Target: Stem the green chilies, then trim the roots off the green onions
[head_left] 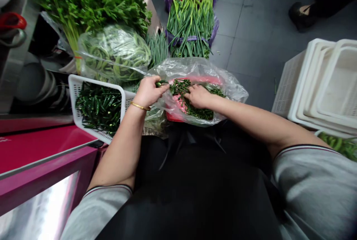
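Your left grip (pixel 150 90) pinches what looks like a green pepper (pixel 161 83), likely light, smooth and a bit slippery; its firm middle is best to hold. Your right grip (pixel 198 96) dips into thin, bendy green stems (pixel 178 86); whether it pinches any, you cannot tell. Crinkly clear bag (pixel 234 91) plastic spreads around it. Left of your left grip, a stiff white basket (pixel 122 109) holds shiny peppers (pixel 99 104).

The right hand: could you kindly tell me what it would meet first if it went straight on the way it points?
The bare right hand would first meet the heap of thin, dark-green, stalk-like pieces before it, though depth there is unclear.
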A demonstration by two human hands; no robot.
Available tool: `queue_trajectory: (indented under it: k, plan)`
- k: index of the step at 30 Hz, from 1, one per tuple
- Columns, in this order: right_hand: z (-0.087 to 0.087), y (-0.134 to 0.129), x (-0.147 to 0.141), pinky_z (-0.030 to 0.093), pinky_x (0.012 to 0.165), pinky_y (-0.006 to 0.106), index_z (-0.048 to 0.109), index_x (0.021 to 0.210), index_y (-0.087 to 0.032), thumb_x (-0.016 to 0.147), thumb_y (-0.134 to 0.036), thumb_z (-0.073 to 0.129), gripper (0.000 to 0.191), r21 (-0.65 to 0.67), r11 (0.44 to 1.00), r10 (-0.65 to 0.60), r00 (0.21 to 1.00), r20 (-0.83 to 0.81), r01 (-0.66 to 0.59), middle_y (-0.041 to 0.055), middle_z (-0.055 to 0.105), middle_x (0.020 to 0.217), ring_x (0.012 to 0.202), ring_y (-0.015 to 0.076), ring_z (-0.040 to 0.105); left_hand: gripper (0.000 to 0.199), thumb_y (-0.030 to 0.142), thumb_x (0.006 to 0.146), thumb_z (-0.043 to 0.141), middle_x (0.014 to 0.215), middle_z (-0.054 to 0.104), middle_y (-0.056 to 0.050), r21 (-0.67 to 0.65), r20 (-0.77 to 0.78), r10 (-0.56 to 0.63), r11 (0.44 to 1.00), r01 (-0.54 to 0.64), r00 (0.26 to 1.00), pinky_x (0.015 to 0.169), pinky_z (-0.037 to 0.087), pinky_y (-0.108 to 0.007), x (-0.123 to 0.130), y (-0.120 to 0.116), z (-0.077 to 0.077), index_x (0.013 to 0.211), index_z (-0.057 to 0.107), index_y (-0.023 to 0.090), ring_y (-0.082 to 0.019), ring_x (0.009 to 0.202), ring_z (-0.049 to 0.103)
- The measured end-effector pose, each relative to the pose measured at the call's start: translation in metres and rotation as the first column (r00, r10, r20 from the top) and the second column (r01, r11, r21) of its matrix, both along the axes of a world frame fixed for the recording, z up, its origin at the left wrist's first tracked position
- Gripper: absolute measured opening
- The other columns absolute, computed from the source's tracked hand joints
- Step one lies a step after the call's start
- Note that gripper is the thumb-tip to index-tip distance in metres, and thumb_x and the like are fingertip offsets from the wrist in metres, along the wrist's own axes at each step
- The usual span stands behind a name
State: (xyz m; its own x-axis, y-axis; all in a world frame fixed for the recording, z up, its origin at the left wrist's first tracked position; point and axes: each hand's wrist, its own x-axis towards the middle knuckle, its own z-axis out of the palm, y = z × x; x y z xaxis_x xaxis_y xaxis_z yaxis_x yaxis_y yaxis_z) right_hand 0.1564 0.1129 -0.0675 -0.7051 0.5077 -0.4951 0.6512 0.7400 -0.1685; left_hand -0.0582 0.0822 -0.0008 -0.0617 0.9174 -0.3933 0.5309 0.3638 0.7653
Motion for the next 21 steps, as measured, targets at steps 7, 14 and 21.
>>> queue_trajectory:
  k: [7,14,21]
  plan:
    - [0.023,-0.023,0.029,0.045,0.082,0.034,0.07,0.098,-0.015,0.093,-0.03,0.049,0.026,-0.16,0.983,0.053,0.979,-0.198,-0.086,0.012,0.068,0.097,0.093,0.0234,0.063,0.034,0.044,0.07,0.076,0.052,0.056,0.002,-0.14,0.39,0.096,0.989,-0.044,0.916,0.034,0.023,-0.016,0.0,-0.011,0.02,0.074,0.062,0.013,-0.004,0.036,0.04]
    - [0.057,-0.005,0.015,0.048,0.065,0.027,0.062,0.111,-0.015,0.092,-0.039,0.054,0.031,-0.64,0.759,-0.595,0.528,-0.606,0.12,0.0021,0.069,0.082,0.066,0.012,0.06,0.044,0.052,0.071,0.076,0.051,0.054,0.001,-0.36,0.69,0.277,0.933,-0.015,0.669,0.032,0.02,-0.014,0.026,-0.022,0.001,0.073,0.062,0.01,-0.002,0.035,0.038]
    - [0.067,0.009,0.026,0.048,0.077,0.03,0.07,0.091,-0.017,0.089,-0.029,0.057,0.018,-0.358,0.884,-0.466,0.62,-0.632,0.299,0.0049,0.071,0.086,0.083,0.0164,0.063,0.042,0.048,0.07,0.076,0.064,0.068,-0.006,-0.289,0.559,0.251,0.952,-0.099,0.79,0.031,0.024,-0.016,0.028,-0.028,-0.013,0.075,0.061,0.01,-0.004,0.036,0.044]
